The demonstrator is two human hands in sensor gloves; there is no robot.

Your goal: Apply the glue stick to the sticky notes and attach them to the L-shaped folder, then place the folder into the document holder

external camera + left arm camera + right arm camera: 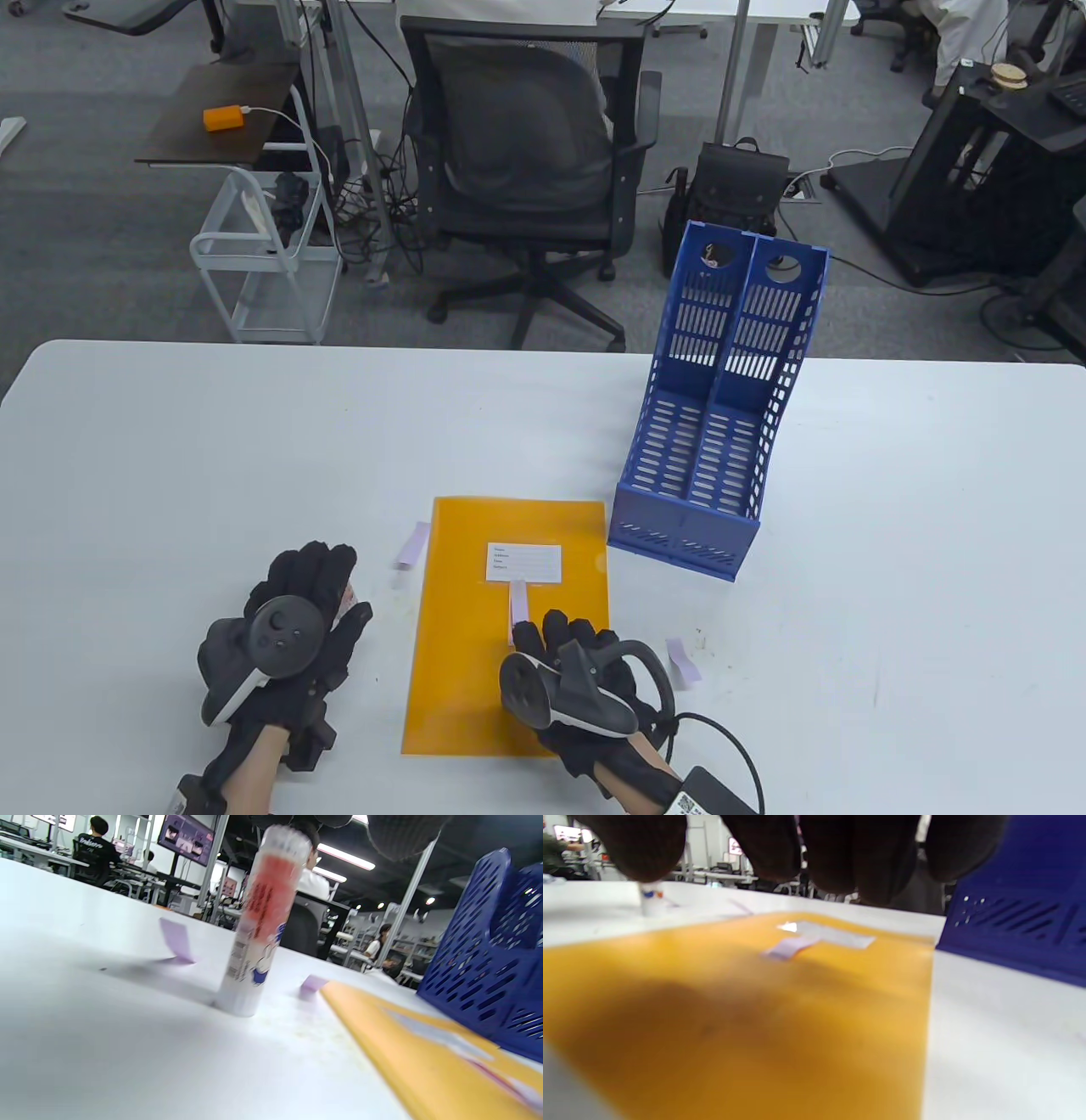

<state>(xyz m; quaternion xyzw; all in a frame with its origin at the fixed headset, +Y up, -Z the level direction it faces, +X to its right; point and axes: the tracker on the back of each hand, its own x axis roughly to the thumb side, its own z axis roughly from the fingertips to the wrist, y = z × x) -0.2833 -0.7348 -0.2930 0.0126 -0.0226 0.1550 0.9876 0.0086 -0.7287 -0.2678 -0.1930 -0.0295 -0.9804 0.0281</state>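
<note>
An orange L-shaped folder [475, 662] lies flat on the table, with a white label [523, 564] on it. A purple sticky note [518, 607] lies on the folder just below the label. My right hand [551, 632] rests on the folder with straight fingers [763, 844], their tips just short of that note [789, 947]. My left hand [335, 586] arches over the glue stick [263, 921], which stands upright on the table left of the folder; no finger wraps its tube. The blue document holder [721, 399] stands at the folder's far right corner.
Two loose purple sticky notes lie on the table, one [413, 544] left of the folder's far corner and one [684, 662] to the right of my right hand. An office chair [526, 170] and a white cart [263, 255] stand beyond the table's far edge.
</note>
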